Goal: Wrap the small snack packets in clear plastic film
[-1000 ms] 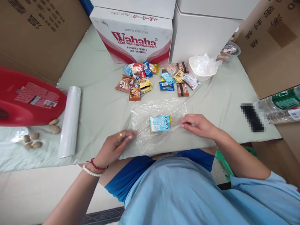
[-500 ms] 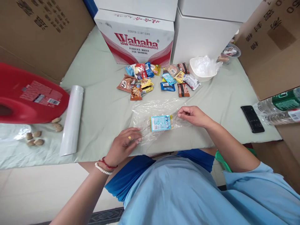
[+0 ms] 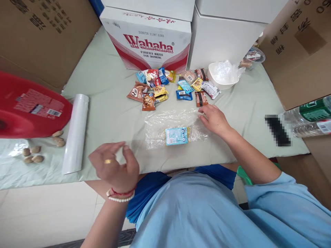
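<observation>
A blue snack packet [image 3: 176, 136] with a yellow edge lies on a sheet of clear plastic film [image 3: 156, 120], which is spread and wrinkled on the table. My left hand [image 3: 116, 165] is raised left of the film, apart from it, thumb and fingers separated with nothing between them. At the film's upper right corner is my right hand [image 3: 214, 119], its thumb and fingertips apart and holding nothing I can see. Just beyond it sits a brown snack packet [image 3: 201, 99], part of the right-hand pile. Another pile holds a brown cookie packet [image 3: 148, 101].
A white roll [image 3: 76, 134] lies left, beside a red jug [image 3: 33, 106] and several walnuts [image 3: 35, 149]. A white bowl [image 3: 222, 82] holds crumpled clear plastic. Behind stands a Wahaba-style printed carton [image 3: 147, 41]. Bottles [image 3: 312, 113] and a pixelated dark object [image 3: 278, 130] lie right.
My left hand has left the film's lower left edge and moved left and up off it. My right hand has shifted slightly upward, and its fingers have come off the film.
</observation>
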A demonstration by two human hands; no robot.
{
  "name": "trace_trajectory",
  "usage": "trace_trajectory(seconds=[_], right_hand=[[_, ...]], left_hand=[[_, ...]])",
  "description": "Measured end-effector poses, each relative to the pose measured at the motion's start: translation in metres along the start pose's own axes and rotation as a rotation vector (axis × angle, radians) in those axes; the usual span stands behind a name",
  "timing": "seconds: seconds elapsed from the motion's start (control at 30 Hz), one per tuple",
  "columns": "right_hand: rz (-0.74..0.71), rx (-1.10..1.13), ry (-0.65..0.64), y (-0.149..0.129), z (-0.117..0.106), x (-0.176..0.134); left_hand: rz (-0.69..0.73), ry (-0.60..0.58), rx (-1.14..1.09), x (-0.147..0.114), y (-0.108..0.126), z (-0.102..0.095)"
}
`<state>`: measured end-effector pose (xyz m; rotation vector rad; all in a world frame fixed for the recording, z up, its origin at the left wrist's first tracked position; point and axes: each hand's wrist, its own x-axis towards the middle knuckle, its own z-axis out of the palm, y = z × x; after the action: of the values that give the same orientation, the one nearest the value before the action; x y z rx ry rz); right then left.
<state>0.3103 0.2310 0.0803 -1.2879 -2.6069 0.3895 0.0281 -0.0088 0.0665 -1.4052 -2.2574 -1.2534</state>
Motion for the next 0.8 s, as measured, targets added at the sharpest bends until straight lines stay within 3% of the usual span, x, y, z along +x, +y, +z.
trace_trajectory(seconds=[0.07,0.13,0.2,0.3,0.43,0.57,0.7,0.8], right_hand=[[-0.074,0.012,-0.042,-0.008,0.0,0.019],[-0.135,0.012,-0.137,-0.019,0.007,0.041],[-0.157,-0.029,-0.242,-0.032,0.019,0.061],[-0.138,-0.109,-0.347,-0.047,0.036,0.083],[-0.183,-0.058,-0.433,-0.051,0.043,0.098],[-0.325,0.109,-0.384,-0.048,0.026,0.095],[-0.427,0.231,-0.382,-0.051,0.005,0.063],[-0.499,0.231,-0.348,-0.055,0.004,0.024]], left_hand=[[0.234,-0.191,-0.102,-0.002,0.025,-0.001],[0.378,-0.413,-0.149,0.0,0.046,0.013],[0.413,-0.53,-0.07,0.006,0.061,0.036],[0.388,-0.618,0.137,0.014,0.068,0.067],[0.375,-0.663,0.252,0.015,0.066,0.082],[0.386,-0.663,0.24,0.013,0.064,0.081],[0.313,-0.681,0.202,0.01,0.067,0.082],[0.164,-0.552,0.165,0.006,0.067,0.085]])
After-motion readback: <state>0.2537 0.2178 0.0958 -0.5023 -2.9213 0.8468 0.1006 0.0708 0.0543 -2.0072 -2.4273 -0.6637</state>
